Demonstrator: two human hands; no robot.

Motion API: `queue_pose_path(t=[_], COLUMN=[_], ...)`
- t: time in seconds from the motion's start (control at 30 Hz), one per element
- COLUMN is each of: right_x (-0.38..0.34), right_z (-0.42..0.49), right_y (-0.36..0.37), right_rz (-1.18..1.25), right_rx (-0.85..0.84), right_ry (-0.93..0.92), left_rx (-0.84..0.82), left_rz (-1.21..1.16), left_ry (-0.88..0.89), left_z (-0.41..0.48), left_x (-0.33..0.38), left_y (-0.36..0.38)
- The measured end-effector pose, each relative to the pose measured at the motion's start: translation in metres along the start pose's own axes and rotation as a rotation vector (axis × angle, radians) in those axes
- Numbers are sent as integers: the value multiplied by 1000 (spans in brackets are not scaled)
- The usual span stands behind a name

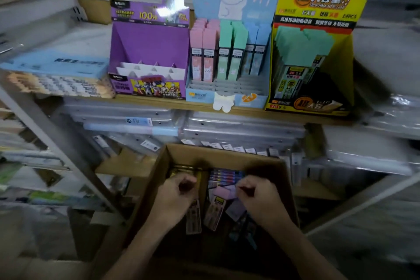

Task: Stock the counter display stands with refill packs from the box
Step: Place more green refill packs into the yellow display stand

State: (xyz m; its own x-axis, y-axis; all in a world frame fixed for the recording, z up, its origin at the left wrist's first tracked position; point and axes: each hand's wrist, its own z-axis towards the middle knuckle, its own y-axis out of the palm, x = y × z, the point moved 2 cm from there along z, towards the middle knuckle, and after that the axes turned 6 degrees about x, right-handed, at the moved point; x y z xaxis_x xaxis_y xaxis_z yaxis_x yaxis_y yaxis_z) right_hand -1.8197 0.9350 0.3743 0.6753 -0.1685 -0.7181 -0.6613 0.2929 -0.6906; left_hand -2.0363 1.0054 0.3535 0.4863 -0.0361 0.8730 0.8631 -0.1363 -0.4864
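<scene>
An open cardboard box (pixel 222 154) below the shelf holds several loose refill packs. Inside it, my left hand (pixel 175 198) grips a yellow-topped refill pack (pixel 193 218) that stands along its fingers. My right hand (pixel 259 200) curls its fingers on the edge of a purple-topped refill pack (pixel 223 192). On the wooden shelf above stand three displays. The purple stand (pixel 150 52) has bare white dividers. The blue rabbit stand (pixel 254 98) holds pink, green and blue packs in its back rows. The yellow stand (pixel 341 63) holds green-topped packs.
A flat blue box (pixel 56 63) lies on stacked goods left of the purple stand. Clear plastic folders (pixel 238 129) fill the shelf under the wooden board, just behind the cardboard box. Slanted metal shelf posts (pixel 56 143) stand at left and right.
</scene>
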Motion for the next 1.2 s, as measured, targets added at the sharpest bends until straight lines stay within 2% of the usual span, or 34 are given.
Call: queue_pose_path(t=[0.13,0.27,0.5,0.73,0.87,0.97,1.1,1.2], right_x=[23,30,27,26,29,33,34,30], right_z=[-8,-10,-10,-7,-3,-1,-3,-2], right_y=[32,54,84,107,107,105,95,79], right_rz=[-83,-119,-118,-126,7,111,271,373], right_rx=[-81,-143,-166,-213,-227,-272,-335,-337], right_ry=[84,240,156,330,431,457,486,472], left_rx=[-43,-173,-285,-296,-279,-338,-382,-334], left_rz=[110,205,322,309,310,237,96,7], left_ry=[-145,-234,-319,-292,-302,-257,-324,-387], left_z=[1,1,0,3,3,4,4,4], left_x=[-35,-43,-40,-31,-28,-28,-28,-24], left_y=[15,20,26,29,29,29,27,23])
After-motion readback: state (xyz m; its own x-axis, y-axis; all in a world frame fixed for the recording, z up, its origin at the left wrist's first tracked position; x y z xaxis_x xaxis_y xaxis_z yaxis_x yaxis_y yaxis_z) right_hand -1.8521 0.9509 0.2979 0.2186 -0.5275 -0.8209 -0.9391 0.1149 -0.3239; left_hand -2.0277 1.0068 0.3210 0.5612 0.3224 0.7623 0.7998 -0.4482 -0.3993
